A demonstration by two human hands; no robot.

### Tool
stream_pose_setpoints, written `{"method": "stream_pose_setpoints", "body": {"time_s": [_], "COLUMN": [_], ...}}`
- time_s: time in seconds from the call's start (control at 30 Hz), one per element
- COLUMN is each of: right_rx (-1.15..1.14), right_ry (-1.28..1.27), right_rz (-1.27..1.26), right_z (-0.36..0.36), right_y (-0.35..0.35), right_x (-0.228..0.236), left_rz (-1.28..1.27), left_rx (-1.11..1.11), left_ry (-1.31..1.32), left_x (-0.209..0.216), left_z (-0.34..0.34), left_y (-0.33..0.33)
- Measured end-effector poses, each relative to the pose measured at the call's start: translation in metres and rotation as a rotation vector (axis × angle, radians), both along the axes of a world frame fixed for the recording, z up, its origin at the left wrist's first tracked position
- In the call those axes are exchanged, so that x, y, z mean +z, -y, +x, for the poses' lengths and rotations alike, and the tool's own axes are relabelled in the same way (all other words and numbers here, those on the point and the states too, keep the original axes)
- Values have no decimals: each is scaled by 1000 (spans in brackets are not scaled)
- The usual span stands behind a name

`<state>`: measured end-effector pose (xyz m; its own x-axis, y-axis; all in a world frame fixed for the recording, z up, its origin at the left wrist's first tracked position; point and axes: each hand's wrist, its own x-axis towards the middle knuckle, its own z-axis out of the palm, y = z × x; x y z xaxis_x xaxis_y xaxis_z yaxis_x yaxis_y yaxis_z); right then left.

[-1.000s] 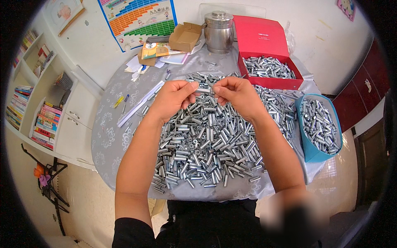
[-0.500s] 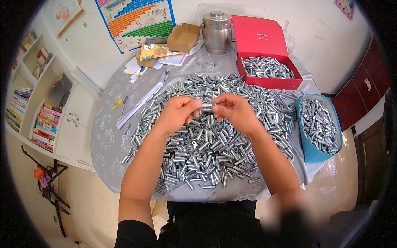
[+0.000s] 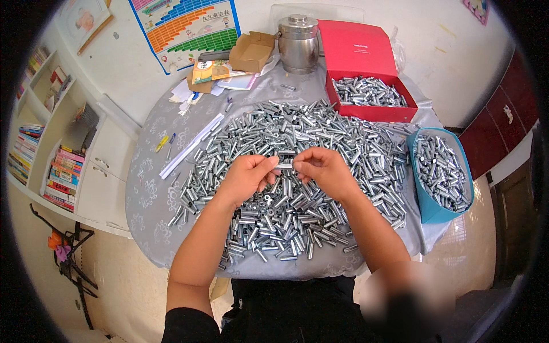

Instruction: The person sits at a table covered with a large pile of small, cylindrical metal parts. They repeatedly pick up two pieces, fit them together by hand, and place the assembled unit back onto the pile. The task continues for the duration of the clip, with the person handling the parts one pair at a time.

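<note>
Between my two hands is a short shiny metal sleeve, held level above the middle of the table. My left hand pinches its left end with thumb and fingertips. At its right end, the thumb and forefinger of my right hand close on it. Fingers cover both ends, so what sits in them is hidden. Below and all around spreads a wide pile of loose metal sleeves, with several small nuts or washers among them close to my left hand.
A red box full of metal parts stands open at the back right. Right of the pile is a blue fabric bin, also filled. A steel canister, a cardboard box, a white folded strip and a yellow pen-like tool lie around.
Both hands have come down a little toward me, with the metal sleeve still pinched between them. The pile and containers look the same.
</note>
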<state>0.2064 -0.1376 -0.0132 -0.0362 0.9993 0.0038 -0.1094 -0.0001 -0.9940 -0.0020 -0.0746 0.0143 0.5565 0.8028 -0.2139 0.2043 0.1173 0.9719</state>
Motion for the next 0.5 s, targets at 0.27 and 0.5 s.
{"method": "stream_pose_setpoints", "body": {"time_s": [0.27, 0.5], "right_rx": [-159, -110], "right_ry": [293, 278], "right_rz": [167, 108], "right_z": [-11, -13], "right_y": [3, 7], "right_x": [-4, -6], "left_rz": [41, 76], "left_rx": [-11, 59], "left_ry": [59, 141], "left_x": [-11, -21], "left_z": [-1, -5], "left_y": [1, 1]}}
